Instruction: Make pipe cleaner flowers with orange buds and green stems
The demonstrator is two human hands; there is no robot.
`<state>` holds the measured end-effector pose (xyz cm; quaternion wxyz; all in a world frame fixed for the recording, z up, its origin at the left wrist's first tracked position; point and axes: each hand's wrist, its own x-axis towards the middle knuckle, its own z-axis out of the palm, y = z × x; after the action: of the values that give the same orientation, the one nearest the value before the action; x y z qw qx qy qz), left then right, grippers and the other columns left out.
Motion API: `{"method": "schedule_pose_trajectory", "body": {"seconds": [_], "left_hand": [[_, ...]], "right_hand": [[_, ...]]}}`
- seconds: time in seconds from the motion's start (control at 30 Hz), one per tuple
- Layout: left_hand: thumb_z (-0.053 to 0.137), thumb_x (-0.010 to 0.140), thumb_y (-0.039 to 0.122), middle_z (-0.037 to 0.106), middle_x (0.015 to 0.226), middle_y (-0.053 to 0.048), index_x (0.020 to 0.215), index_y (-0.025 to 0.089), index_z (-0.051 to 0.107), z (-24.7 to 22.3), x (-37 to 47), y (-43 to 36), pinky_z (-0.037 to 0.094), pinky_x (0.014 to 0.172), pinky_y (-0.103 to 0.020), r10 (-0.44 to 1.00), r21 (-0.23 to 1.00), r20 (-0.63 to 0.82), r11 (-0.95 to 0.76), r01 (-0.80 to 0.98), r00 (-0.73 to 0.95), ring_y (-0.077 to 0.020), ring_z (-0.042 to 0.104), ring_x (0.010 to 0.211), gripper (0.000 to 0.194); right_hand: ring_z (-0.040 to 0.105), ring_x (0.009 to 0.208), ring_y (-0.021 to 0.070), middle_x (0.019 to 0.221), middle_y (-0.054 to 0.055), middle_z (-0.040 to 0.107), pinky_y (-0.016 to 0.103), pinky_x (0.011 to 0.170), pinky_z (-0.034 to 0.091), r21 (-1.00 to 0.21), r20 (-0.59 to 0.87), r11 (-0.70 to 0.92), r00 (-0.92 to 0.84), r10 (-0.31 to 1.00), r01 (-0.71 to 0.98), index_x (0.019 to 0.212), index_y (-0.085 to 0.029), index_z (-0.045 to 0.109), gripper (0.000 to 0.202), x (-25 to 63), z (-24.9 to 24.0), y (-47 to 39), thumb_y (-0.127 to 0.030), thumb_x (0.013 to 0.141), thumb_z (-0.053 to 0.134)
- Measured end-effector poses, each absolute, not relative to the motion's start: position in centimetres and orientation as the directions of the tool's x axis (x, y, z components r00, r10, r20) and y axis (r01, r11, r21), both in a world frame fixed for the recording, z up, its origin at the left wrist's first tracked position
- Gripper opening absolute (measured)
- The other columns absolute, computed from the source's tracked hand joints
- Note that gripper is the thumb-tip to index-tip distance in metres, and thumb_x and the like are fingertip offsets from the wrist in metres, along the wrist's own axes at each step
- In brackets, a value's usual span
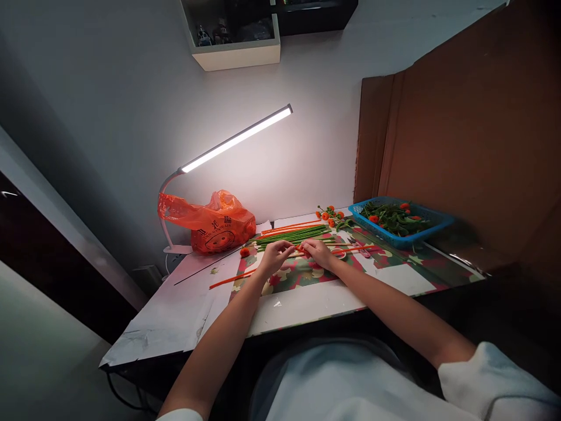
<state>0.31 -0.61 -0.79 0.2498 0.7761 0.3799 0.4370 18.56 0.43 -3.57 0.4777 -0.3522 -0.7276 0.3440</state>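
Note:
Above the patterned mat (pixel 302 278), my left hand (pixel 277 256) and my right hand (pixel 318 252) nearly meet, fingers closed around a small orange piece (pixel 298 249) between them. Its exact form is too small to tell. Just beyond my hands lie green stems (pixel 298 235) in a row, with thin orange strips (pixel 289 226) behind them. One orange flower head (pixel 244 252) rests left of my left hand. Another orange strip (pixel 225 282) lies nearer on that side. Right of my right hand are scissors (pixel 360 248) and a small round dish (pixel 339 254).
An orange plastic bag (pixel 223 225) stands at the back left by a lit desk lamp (pixel 236 139). A blue basket (pixel 405 240) of leaves and orange flowers sits at the right, before a cardboard panel (pixel 460 146). More flowers (pixel 332 216) lie at the back.

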Motion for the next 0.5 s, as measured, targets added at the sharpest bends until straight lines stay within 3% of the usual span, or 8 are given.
{"method": "schedule_pose_trajectory", "body": {"seconds": [0.27,0.5], "left_hand": [[0.057,0.080,0.050,0.065,0.067,-0.004,0.076,0.015,0.067,-0.58,0.46,-1.06,0.039,0.051,-0.021,0.772,0.631,0.502,-0.636,0.444,0.391,-0.0102,0.050,0.056,0.037],[0.055,0.082,0.046,0.064,0.067,-0.004,0.076,0.015,0.067,-0.84,0.19,-0.69,0.038,0.052,-0.021,0.757,0.573,0.509,-0.654,0.494,0.410,-0.0105,0.050,0.056,0.034]], "right_hand": [[0.029,0.043,0.0072,0.049,-0.005,0.037,0.022,0.041,0.025,-0.946,0.248,0.312,-0.427,0.870,0.088,0.056,-0.019,0.042,0.053,18.40,-4.03,1.25,-0.068,0.074,0.048],[0.024,0.045,0.0065,0.050,-0.007,0.032,0.022,0.044,0.021,-0.941,0.269,0.333,-0.459,0.847,0.065,0.059,-0.018,0.044,0.053,18.72,-3.72,1.14,-0.070,0.070,0.053]]}}
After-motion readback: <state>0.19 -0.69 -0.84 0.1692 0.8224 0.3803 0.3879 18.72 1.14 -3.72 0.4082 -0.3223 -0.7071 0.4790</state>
